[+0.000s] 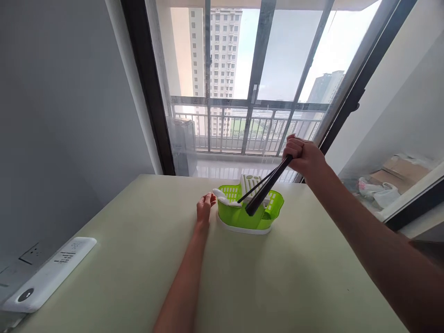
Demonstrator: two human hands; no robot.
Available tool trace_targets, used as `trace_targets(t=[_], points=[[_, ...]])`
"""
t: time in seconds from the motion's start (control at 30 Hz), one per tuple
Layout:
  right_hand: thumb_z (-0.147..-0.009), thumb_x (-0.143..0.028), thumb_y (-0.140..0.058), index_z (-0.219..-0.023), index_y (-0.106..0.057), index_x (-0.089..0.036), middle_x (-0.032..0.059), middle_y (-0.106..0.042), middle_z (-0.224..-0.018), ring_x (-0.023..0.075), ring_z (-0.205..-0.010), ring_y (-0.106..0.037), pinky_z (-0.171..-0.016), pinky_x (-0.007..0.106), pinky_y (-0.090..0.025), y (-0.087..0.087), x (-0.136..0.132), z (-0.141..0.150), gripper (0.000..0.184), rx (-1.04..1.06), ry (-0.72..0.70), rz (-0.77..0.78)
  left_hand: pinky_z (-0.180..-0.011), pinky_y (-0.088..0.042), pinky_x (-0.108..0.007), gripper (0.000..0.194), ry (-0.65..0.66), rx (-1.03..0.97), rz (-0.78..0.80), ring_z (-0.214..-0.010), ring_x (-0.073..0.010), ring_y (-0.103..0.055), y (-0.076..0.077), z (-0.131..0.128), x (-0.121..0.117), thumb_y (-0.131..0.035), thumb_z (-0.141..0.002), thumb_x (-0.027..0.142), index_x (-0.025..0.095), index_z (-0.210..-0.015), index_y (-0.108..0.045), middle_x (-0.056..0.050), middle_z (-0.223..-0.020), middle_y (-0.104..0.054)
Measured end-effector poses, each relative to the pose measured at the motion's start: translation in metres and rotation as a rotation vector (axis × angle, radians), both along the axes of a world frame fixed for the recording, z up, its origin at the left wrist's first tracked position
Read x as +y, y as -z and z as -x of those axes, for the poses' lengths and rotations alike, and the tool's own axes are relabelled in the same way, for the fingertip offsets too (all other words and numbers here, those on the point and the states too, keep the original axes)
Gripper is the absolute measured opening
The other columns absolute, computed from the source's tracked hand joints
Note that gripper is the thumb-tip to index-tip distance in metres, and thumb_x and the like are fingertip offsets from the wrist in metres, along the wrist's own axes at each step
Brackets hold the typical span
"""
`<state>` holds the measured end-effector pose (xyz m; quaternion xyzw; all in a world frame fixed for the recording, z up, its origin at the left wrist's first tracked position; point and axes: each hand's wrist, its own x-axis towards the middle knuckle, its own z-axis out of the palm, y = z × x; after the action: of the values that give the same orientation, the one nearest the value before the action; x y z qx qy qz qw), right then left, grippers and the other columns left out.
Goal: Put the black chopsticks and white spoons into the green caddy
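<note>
A green slotted plastic rack (239, 215) on a white base stands at the far middle of a pale table (243, 277). A white holder (250, 181) with round holes rises from its back. My right hand (303, 155) is raised above and to the right of the rack, closed in a fist round a bundle of black chopsticks (265, 187). The sticks slant down to the left, their lower ends over the green rack. My left hand (204, 206) rests on the table beside the rack's left end, fingers curled against its white handle (222, 195).
A white power strip (45, 277) lies at the table's left edge next to a wall socket (33, 252). Behind the table is a large glass door (249, 83) onto a balcony. Cardboard and plastic bags (381, 187) lie on the floor at right.
</note>
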<state>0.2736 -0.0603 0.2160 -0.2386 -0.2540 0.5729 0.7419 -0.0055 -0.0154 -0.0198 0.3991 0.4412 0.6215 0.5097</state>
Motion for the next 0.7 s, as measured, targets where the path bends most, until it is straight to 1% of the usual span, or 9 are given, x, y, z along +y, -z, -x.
trace_targets(t=[0.07, 0.17, 0.27, 0.33, 0.4, 0.47, 0.57, 0.63, 0.7], points=[[-0.096, -0.003, -0.042, -0.075, -0.045, -0.022, -0.0122, -0.015, -0.05, 0.0041, -0.035, -0.015, -0.034, 0.014, -0.015, 0.017, -0.032, 0.011, 0.029, -0.034, -0.122, -0.002, -0.09, -0.052, -0.034, 0.025, -0.05, 0.055, -0.011, -0.092, -0.0194, -0.067, -0.001, -0.003, -0.008, -0.063, -0.087, 0.044, 0.019, -0.086, -0.065, -0.008, -0.095, -0.07], [-0.098, -0.013, -0.048, -0.08, -0.048, -0.023, -0.0129, -0.011, -0.052, 0.0057, -0.038, -0.008, -0.034, 0.015, -0.011, 0.056, -0.079, 0.029, 0.021, -0.004, -0.244, 0.052, -0.087, -0.051, -0.034, 0.021, -0.146, 0.149, -0.01, -0.091, -0.0203, -0.065, -0.002, -0.003, -0.034, -0.06, -0.089, 0.041, 0.021, -0.091, -0.061, -0.006, -0.092, -0.067], [-0.097, -0.015, -0.05, -0.079, -0.047, -0.023, -0.0129, -0.006, -0.054, 0.0068, -0.042, 0.0, -0.036, 0.017, -0.005, 0.102, -0.114, 0.041, 0.019, 0.123, -0.306, 0.119, -0.083, -0.049, -0.034, 0.019, -0.272, 0.236, 0.012, -0.083, -0.0198, -0.06, -0.002, 0.003, -0.079, -0.058, -0.091, 0.041, 0.024, -0.099, -0.054, -0.003, -0.087, -0.061], [-0.092, -0.017, -0.054, -0.078, -0.047, -0.023, -0.0132, -0.005, -0.055, 0.0074, -0.044, 0.003, -0.036, 0.018, -0.004, 0.129, -0.129, 0.046, 0.017, 0.216, -0.306, 0.148, -0.074, -0.048, -0.033, 0.02, -0.296, 0.3, 0.044, -0.073, -0.0191, -0.055, -0.003, 0.008, -0.115, -0.055, -0.092, 0.046, 0.027, -0.096, -0.052, 0.0, -0.08, -0.057], [-0.087, -0.02, -0.059, -0.076, -0.047, -0.023, -0.0136, -0.004, -0.055, 0.0079, -0.046, 0.005, -0.036, 0.019, -0.003, 0.152, -0.138, 0.052, 0.017, 0.273, -0.285, 0.175, -0.067, -0.046, -0.032, 0.026, -0.154, 0.324, 0.064, -0.066, -0.0187, -0.052, -0.006, 0.01, -0.15, -0.055, -0.091, 0.054, 0.028, -0.087, -0.053, 0.0, -0.073, -0.055], [-0.083, -0.024, -0.062, -0.074, -0.047, -0.024, -0.0143, -0.003, -0.053, 0.0082, -0.046, 0.006, -0.035, 0.02, -0.003, 0.168, -0.141, 0.061, 0.018, 0.293, -0.253, 0.212, -0.066, -0.046, -0.033, 0.038, 0.145, 0.333, 0.074, -0.067, -0.0193, -0.054, -0.01, 0.01, -0.179, -0.053, -0.09, 0.063, 0.027, -0.081, -0.06, -0.003, -0.076, -0.061], [-0.079, -0.027, -0.065, -0.073, -0.049, -0.025, -0.0155, -0.007, -0.049, 0.008, -0.045, 0.004, -0.033, 0.02, -0.006, 0.181, -0.138, 0.076, 0.018, 0.286, -0.17, 0.267, -0.069, -0.048, -0.037, 0.064, 0.597, 0.287, 0.173, -0.07, -0.0231, -0.061, -0.017, 0.009, -0.21, -0.038, -0.087, 0.08, 0.027, -0.088, -0.072, -0.009, -0.08, -0.069], [-0.078, -0.029, -0.065, -0.073, -0.048, -0.025, -0.0156, -0.01, -0.047, 0.0078, -0.043, 0.001, -0.032, 0.019, -0.01, 0.185, -0.134, 0.085, 0.018, 0.263, -0.095, 0.277, -0.068, -0.049, -0.038, 0.075, 0.741, 0.348, 0.223, -0.068, -0.0246, -0.062, -0.022, 0.009, -0.221, -0.031, -0.085, 0.086, 0.027, -0.1, -0.074, -0.009, -0.077, -0.07], [-0.078, -0.03, -0.062, -0.071, -0.045, -0.026, -0.0154, -0.012, -0.046, 0.0077, -0.042, -0.001, -0.032, 0.019, -0.013, 0.186, -0.131, 0.09, 0.019, 0.242, -0.019, 0.271, -0.069, -0.048, -0.036, 0.068, 0.755, 0.538, 0.188, -0.07, -0.0248, -0.063, -0.027, 0.01, -0.227, -0.042, -0.084, 0.083, 0.028, -0.11, -0.072, -0.007, -0.08, -0.071]])
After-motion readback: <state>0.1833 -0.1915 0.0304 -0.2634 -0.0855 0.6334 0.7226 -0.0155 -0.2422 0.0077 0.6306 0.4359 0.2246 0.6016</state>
